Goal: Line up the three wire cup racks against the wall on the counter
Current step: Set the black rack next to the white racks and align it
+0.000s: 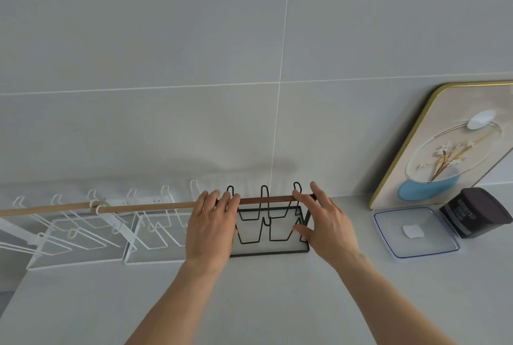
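The black wire rack (270, 229) stands on the grey surface (277, 303) against the tiled wall (194, 67). Left of it, 2 white wire racks (111, 233) line the same wall. The left hand (212, 229) and right hand (323, 222) each have their grip clamped on an end of the black rack's brown bar (265, 200). Right of the rack lie a clear lid (415, 232) and a dark container (476, 212).
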A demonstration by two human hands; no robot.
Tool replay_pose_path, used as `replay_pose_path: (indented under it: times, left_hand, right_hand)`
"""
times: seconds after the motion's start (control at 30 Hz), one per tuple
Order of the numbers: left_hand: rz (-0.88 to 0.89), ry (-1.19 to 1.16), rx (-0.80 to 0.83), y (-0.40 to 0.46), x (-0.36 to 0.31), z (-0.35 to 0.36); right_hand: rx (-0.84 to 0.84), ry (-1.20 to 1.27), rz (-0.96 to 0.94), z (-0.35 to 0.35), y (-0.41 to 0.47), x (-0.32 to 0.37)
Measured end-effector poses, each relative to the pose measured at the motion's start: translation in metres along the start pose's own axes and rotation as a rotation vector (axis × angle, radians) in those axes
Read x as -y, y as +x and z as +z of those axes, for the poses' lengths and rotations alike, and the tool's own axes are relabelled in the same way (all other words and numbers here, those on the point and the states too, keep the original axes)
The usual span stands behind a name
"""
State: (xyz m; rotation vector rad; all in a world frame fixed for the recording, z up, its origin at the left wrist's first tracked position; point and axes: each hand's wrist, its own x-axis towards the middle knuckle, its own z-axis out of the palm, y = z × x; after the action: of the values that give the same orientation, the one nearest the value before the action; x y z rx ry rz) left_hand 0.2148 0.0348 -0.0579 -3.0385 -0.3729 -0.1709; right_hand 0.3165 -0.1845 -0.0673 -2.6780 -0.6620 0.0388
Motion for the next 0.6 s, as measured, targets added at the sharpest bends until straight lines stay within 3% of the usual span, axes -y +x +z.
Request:
replay_pose_path:
  times: [0.6]
  left_hand:
    - [-0.004,-0.118,-0.012,0.025,0.008,-0.007]
  right_hand:
    - [-0.011,0.007,0.035,0.01,0.024,0.008]
